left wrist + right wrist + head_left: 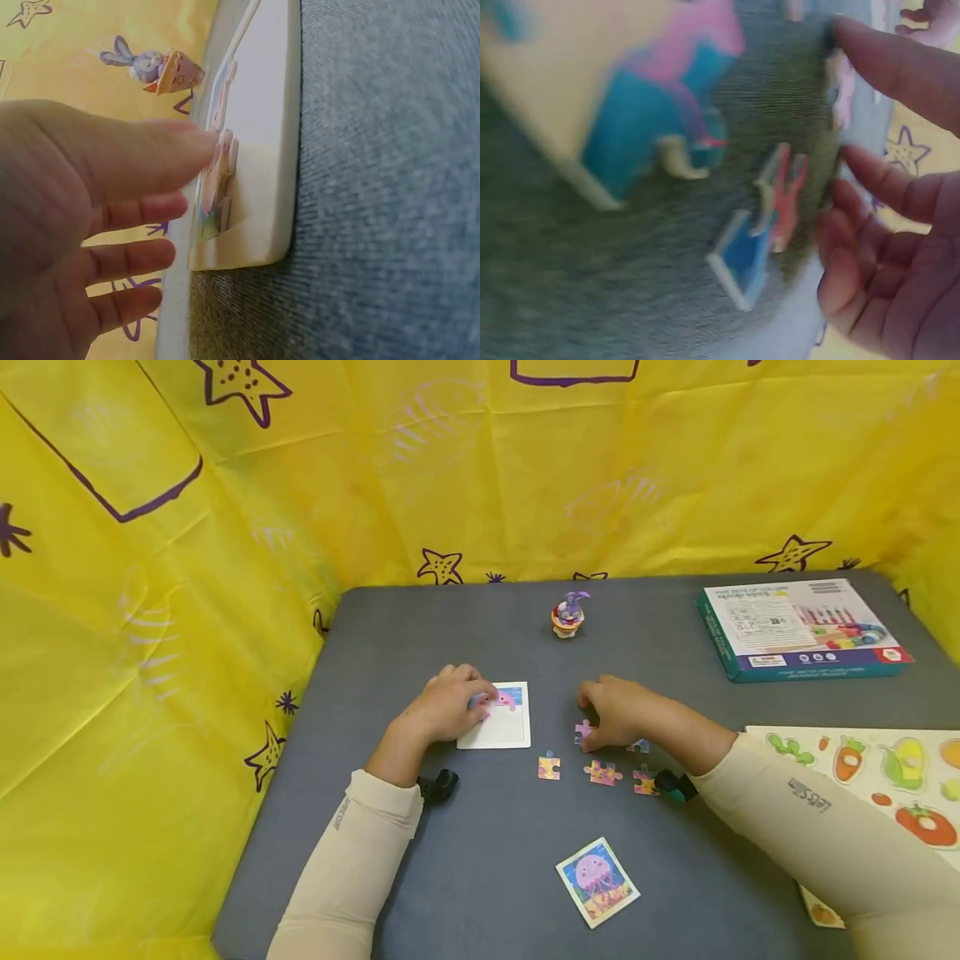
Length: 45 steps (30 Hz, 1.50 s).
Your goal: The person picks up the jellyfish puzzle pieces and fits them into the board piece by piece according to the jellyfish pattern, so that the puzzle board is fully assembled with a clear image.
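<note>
My left hand [453, 706] is over the left side of a white square puzzle tray [504, 737]. In the left wrist view its thumb [172, 154] touches the pink and blue pieces [217, 176] along one side of the tray, the other fingers loosely extended. To the right, my right hand [622, 714] reaches down to the table with thumb and fingers spread around a pink puzzle piece [582, 732]. The right wrist view shows that piece [844, 90] between the thumb and index fingertips, with gaps beside it.
Loose puzzle pieces [602, 772] lie near the right hand. A jellyfish picture card [597, 882] lies nearer me. At the back stand a purple rabbit figurine [568, 616] and, farther right, a flat box [806, 628]. A vegetable picture board [862, 777] lies partly under the right forearm.
</note>
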Each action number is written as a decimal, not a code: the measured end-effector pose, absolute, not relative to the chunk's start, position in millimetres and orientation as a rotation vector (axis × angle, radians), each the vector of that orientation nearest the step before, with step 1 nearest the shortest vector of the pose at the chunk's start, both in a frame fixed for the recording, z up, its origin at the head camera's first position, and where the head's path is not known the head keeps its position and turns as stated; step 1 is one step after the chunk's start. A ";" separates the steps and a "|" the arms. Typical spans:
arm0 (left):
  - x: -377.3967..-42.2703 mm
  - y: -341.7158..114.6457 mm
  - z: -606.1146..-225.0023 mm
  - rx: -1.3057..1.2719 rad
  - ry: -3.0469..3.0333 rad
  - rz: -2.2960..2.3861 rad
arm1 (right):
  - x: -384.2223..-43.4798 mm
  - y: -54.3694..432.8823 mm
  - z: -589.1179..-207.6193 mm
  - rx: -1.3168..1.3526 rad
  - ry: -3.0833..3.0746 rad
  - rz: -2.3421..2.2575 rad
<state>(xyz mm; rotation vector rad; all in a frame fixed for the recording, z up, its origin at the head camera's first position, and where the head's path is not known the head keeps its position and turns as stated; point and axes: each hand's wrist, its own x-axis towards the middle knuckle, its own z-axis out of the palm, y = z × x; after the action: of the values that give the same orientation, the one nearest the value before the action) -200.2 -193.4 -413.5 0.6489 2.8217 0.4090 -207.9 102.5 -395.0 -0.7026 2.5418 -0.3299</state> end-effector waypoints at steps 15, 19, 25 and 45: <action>-189.8 -197.1 -411.9 0.626 2.824 0.414 | -210.2 98.1 -411.0 -0.632 2.519 -0.891; -188.5 -196.7 -411.2 0.601 2.836 0.409 | -215.3 75.6 -403.4 -0.555 2.450 -0.993; -188.4 -198.8 -409.3 0.582 2.836 0.455 | -224.5 30.2 -403.6 -0.560 2.417 -1.025; -193.0 -185.9 -411.1 0.489 2.909 0.436 | -241.8 -12.6 -408.9 -0.549 2.608 -0.639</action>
<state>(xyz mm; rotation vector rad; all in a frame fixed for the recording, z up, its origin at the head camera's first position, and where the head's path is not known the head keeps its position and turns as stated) -193.0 -185.9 -411.1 0.4895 2.9091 0.4359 -241.8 -12.6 -408.9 -0.5492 2.6077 -0.6392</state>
